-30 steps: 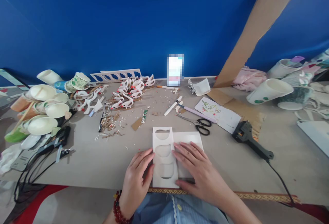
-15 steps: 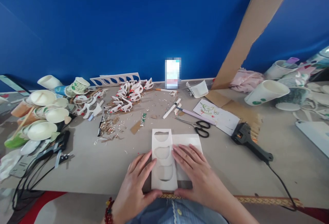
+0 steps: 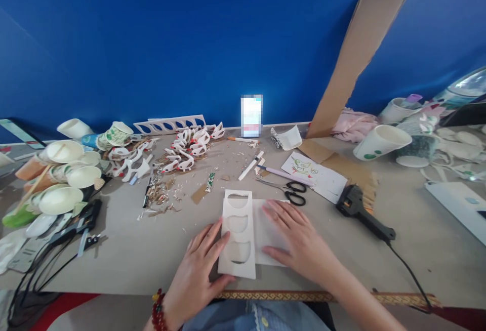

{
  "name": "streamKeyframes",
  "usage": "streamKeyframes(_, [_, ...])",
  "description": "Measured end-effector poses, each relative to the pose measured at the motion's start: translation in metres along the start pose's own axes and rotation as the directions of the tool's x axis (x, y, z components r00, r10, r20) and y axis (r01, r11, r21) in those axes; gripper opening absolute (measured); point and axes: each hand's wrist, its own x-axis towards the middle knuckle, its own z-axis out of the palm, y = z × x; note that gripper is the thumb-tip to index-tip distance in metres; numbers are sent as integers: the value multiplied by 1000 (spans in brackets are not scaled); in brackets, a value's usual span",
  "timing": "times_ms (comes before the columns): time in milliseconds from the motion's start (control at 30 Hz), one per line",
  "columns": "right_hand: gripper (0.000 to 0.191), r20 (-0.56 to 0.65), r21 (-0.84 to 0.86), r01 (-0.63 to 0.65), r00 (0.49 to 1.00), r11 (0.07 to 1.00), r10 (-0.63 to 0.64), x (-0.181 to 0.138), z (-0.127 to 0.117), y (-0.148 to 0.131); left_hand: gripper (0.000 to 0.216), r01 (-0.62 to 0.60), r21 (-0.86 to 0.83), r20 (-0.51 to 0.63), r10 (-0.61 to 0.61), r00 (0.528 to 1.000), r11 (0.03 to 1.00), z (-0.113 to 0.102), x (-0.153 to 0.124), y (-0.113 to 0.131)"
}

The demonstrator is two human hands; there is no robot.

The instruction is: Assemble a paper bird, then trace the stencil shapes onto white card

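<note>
A white card strip [image 3: 247, 232] with three rounded cut-outs lies lengthwise before me. My left hand [image 3: 201, 255] rests along its left side, fingers stretched out at the edge and thumb at the lower left corner. A white sheet [image 3: 264, 219] lies to the right, its left edge meeting or passing under the strip; I cannot tell which. Flat on this sheet is my right hand [image 3: 294, 235], with fingers apart and thumb spread, clear of the strip.
Black-handled scissors [image 3: 295, 187], a white pen [image 3: 251, 165], a drawing [image 3: 330, 181] and a glue gun [image 3: 366, 214] lie to the right. Several white bird-like cut-outs [image 3: 186, 161] are heaped at back left, near paper cups [image 3: 61, 199]. A phone [image 3: 251, 116] stands against the blue wall.
My right hand has left the strip's right edge and moved right onto the white sheet. The strip now sits slightly more tilted, and its lower end has shifted left. My left hand stays beside it.
</note>
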Motion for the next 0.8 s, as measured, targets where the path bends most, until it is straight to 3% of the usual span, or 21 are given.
streamKeyframes(167, [64,13,-63,14,1000,998,-13,-2,-3,10,58,-109,15,30,108,994,994,-3,0,0])
streamKeyframes(300, [67,32,-57,-97,995,994,99,-6,-6,2,57,-190,35,37,188,981,981,-2,-2,-1])
streamKeyframes(433, [78,77,-33,-113,990,993,115,-12,-8,3,59,-120,19,-64,121,991,993,-3,-2,-4])
streamKeyframes(567, [92,157,50,-2,988,999,-6,-18,-17,20,64,-89,-32,-168,82,982,995,-4,-4,-5])
streamKeyframes(700, [93,220,59,4,975,998,-17,-20,-23,33,68,-100,-26,-259,90,962,995,-1,-7,-4])
streamKeyframes(800, [87,185,-3,-14,983,1000,14,-18,-18,34,70,-87,-4,-300,82,950,996,-1,-6,-2])
